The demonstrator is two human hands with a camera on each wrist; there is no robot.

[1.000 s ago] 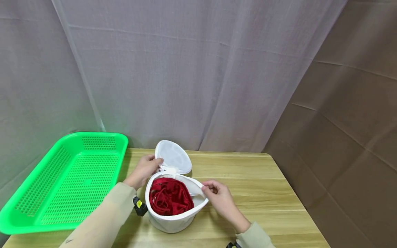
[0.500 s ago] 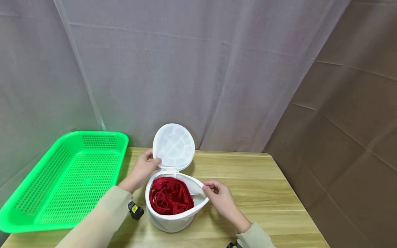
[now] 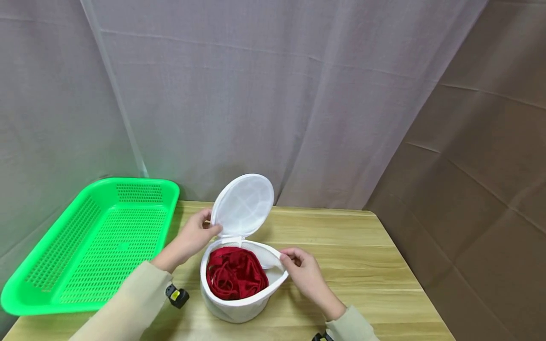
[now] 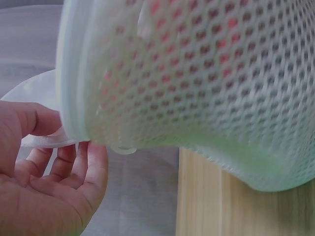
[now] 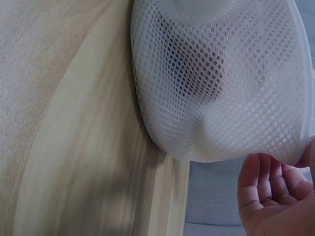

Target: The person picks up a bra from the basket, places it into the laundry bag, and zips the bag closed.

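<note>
A round white mesh laundry bag [image 3: 235, 313] stands on the table with its lid [image 3: 244, 204] raised at the back, joined by a short strip. Bunched inside lies a shiny dark red garment [image 3: 237, 273]; its exact kind cannot be told. My left hand [image 3: 193, 237] pinches the lid's left edge near the hinge between thumb and fingers. On the other side my right hand [image 3: 306, 276] pinches the bag's rim and pulls it out to a point. In the right wrist view the mesh wall [image 5: 206, 88] hangs beside the curled fingers [image 5: 248, 182].
A large green plastic basket [image 3: 170, 222] with perforated sides stands to the left of the bag. The wooden table [image 3: 350, 265] extends to the right. Grey cloth [image 3: 213, 94] hangs behind, and brown cloth [image 3: 477, 189] hangs on the right side.
The lid has risen from a folded, tilted pose to standing up and wide, now leaning slightly right. My left hand has stayed on its edge while the forearm shifted left. My right hand keeps its place.
</note>
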